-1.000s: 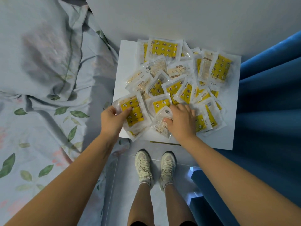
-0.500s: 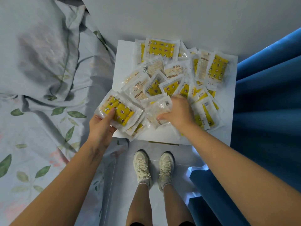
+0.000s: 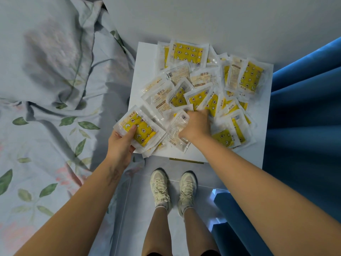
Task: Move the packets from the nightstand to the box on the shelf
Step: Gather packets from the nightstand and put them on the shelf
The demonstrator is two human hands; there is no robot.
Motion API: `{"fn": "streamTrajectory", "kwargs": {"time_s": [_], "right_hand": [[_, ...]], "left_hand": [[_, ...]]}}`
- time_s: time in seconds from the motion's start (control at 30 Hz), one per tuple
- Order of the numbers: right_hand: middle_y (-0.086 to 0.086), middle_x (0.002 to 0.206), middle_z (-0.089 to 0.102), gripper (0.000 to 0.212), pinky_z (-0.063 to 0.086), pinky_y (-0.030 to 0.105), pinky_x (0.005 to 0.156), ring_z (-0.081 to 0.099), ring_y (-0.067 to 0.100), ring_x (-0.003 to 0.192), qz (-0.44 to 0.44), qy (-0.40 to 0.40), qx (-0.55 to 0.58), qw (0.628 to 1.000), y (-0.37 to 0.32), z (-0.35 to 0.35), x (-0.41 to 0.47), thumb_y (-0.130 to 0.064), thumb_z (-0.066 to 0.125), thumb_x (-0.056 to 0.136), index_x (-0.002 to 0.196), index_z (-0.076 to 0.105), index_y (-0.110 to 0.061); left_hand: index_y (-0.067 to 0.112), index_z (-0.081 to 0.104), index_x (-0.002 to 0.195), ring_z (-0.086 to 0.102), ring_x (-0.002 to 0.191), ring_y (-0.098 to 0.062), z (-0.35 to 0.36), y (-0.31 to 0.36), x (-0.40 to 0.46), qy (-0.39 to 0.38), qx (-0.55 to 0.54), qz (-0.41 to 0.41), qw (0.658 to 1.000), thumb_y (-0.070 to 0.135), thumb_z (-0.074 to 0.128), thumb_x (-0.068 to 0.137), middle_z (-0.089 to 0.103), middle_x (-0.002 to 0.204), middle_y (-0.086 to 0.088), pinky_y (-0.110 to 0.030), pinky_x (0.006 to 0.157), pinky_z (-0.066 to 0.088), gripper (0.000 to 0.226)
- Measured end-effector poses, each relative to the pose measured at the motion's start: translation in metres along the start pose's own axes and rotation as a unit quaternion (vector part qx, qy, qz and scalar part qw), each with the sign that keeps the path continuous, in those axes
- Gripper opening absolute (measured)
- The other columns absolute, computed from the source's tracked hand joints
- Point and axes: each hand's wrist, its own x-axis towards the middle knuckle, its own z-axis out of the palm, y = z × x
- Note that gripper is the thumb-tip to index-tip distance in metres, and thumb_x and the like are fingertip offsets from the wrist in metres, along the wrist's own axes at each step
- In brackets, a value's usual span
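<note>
Several clear packets with yellow patterned pads [image 3: 204, 84] lie heaped on the white nightstand [image 3: 145, 58]. My left hand [image 3: 120, 145] grips a small stack of packets [image 3: 142, 129] at the nightstand's front left corner, thumb on the yellow pad on top. My right hand [image 3: 195, 126] is in the middle of the heap, its fingers curled round a clear packet with a barcode [image 3: 178, 130]. The box and the shelf are not in view.
A bed with a leaf-print sheet [image 3: 46, 117] lies to the left, touching the nightstand. A blue curtain [image 3: 304, 117] hangs to the right. A white wall [image 3: 203, 19] stands behind. My feet in pale sneakers [image 3: 173, 189] stand on the floor before the nightstand.
My left hand has drawn its stack of packets left and lifted it past the nightstand's front left corner. My right hand has slid further into the heap, gathering a clear packet.
</note>
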Motion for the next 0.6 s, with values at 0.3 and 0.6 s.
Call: {"fn": "streamTrajectory", "kwargs": {"time_s": [0.3, 0.6], "right_hand": [[0.010, 0.116, 0.055, 0.037, 0.052, 0.044, 0.091, 0.050, 0.030, 0.113, -0.040, 0.088, 0.058, 0.994, 0.011, 0.016, -0.018, -0.012, 0.080, 0.069, 0.104, 0.066, -0.012], [0.004, 0.136, 0.052, 0.103, 0.053, 0.034, 0.090, 0.053, 0.020, 0.119, -0.063, 0.091, 0.306, 0.946, 0.021, 0.009, -0.021, -0.008, 0.092, 0.058, 0.140, 0.035, -0.031]], "left_hand": [[0.005, 0.051, 0.134, 0.066, 0.108, -0.030, -0.002, -0.006, 0.006, 0.003, 0.000, -0.007, 1.000, 0.011, 0.054, 0.097, 0.065, 0.124, -0.015, -0.047, 0.085, 0.057, 0.038], [0.002, 0.052, 0.130, 0.068, 0.104, -0.030, -0.006, -0.006, 0.011, 0.008, 0.034, 0.004, 0.999, 0.002, 0.067, 0.086, 0.067, 0.119, -0.015, -0.040, 0.081, 0.059, 0.046]]}}
